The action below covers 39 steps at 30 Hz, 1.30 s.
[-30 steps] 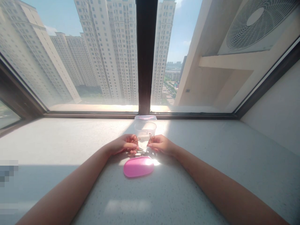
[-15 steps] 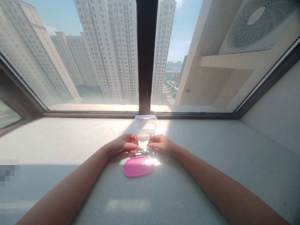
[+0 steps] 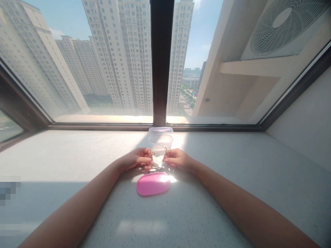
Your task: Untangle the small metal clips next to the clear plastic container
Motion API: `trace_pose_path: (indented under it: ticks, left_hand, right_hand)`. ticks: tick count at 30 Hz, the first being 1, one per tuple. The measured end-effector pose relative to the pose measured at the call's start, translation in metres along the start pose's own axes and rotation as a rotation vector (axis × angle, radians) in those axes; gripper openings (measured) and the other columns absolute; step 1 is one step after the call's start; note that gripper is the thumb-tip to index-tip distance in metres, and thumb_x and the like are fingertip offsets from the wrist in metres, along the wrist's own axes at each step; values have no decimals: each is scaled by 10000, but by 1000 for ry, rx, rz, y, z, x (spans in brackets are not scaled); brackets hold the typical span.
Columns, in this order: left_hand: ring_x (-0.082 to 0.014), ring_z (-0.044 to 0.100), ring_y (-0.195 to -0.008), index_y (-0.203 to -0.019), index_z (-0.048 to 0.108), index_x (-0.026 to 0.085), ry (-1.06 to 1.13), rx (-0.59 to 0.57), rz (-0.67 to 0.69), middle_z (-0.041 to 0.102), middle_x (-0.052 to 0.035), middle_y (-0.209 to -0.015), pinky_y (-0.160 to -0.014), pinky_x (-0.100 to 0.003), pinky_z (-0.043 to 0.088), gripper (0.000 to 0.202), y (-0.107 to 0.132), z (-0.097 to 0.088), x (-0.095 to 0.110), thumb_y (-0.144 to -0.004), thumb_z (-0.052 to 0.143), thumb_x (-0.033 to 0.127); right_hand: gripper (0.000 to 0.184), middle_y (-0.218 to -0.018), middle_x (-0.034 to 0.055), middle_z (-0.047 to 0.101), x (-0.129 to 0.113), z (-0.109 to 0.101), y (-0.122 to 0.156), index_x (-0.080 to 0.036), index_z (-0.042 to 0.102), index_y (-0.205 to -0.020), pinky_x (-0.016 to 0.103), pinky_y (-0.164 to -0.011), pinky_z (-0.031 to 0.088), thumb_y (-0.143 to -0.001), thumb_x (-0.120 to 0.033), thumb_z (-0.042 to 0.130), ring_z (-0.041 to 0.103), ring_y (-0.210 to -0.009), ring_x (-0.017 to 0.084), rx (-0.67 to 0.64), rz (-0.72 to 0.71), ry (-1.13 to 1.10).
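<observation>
Close together at the middle of the sill are my two hands, fingers closed. Between the thumb and fingers of my left hand (image 3: pixel 137 159) is a small brown looped cord (image 3: pixel 150 154). My right hand (image 3: pixel 180 159) pinches a similar brown looped cord (image 3: pixel 167 151), its loops standing up above the fingertips. Whether a strand joins the two cords cannot be made out in the glare. Below the fingers lie small thin shiny pieces (image 3: pixel 156 168), too small to name. Nearer to me lies a flat pink oval tray or lid (image 3: pixel 152 186).
A clear plastic box (image 3: pixel 160 138) stands beyond my hands, against the dark window frame (image 3: pixel 160 69). The speckled pale sill (image 3: pixel 165 213) carries bright sun patches. A white wall (image 3: pixel 302 137) rises at the right. Tall buildings show through the glass.
</observation>
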<state>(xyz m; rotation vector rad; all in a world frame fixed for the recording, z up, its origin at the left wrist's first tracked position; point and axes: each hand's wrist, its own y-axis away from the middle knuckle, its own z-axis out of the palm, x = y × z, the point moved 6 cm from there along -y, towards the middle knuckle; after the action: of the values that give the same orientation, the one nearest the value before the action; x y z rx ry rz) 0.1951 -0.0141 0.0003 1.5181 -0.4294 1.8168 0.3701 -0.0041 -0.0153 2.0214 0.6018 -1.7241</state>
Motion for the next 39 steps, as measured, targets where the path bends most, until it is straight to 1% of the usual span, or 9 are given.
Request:
trace_pose_path:
  ticks: [6, 14, 28, 39]
  left_hand:
    - [-147, 620, -620, -816, 544, 127, -25, -18, 15, 657, -76, -771, -600, -267, 458, 255, -1, -1, -1, -737, 779, 187]
    - [-145, 603, -608, -820, 549, 125, -21, -17, 26, 643, -66, -753, -600, -283, 451, 261, 0, 1, 1, -725, 786, 182]
    - [-141, 588, -593, -812, 536, 131, -3, -35, 19, 629, -58, -733, -584, -275, 428, 268, 0, 5, 2, -734, 785, 196]
    - [-137, 592, -595, -815, 531, 129, -5, -38, 11, 633, -63, -749, -600, -279, 437, 249, 0, 3, 1, -749, 767, 176]
  right_hand:
    - [256, -564, -20, 550, 0, 0, 0, -128, 643, -790, 205, -442, 354, -771, -379, 693, 473, -458, 82, -6, -5, -8]
    - [276, -569, -20, 554, -2, 1, 1, -127, 640, -789, 207, -440, 349, -758, -392, 710, 472, -456, 82, -4, -6, -13]
    - [285, -570, -22, 545, -1, 1, 0, -129, 641, -795, 211, -448, 348, -762, -406, 698, 468, -460, 83, -11, -10, -4]
    - [267, -559, -25, 537, -2, 1, 1, -129, 641, -797, 213, -454, 358, -767, -389, 693, 476, -462, 87, -11, -9, 1]
